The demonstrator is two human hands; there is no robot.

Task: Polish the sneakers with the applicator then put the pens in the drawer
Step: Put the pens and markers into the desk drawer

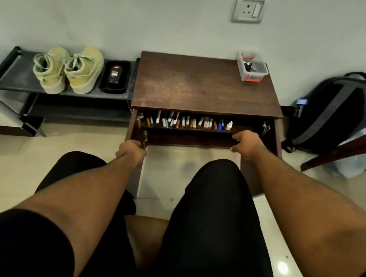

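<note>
Dark-brown wood forms the small table (207,85) and the drawer (189,136) beneath its top, which stands partly pulled out toward the seated person. Both hands are on the drawer front: the left hand (131,150) is closed on the left corner of the front panel near a metal fitting, and the right hand (246,144) is curled over the upper edge toward the right end. Neither hand holds any loose item. The pens (186,122) already lie in a row along the rear of the drawer, together with a small white bottle (229,125). The sneakers (69,70) stand side by side on the low black rack (9,79) to the left of the table, with the polish applicator (114,76) lying in a black tray (126,66) just beside them. Judged from this layout, the remaining step is likely to close the drawer. Uneven force from the two hands may rack the drawer in its runners and cause it to bind. A fast push may send the pens rolling or stacking against the back wall, and one riding up could catch under the table top. Fingers wrapped over the upper edge are at risk of pinching against the top. A hard stop could also shake the clear container (252,70) standing at the rear right corner of the table.
</note>
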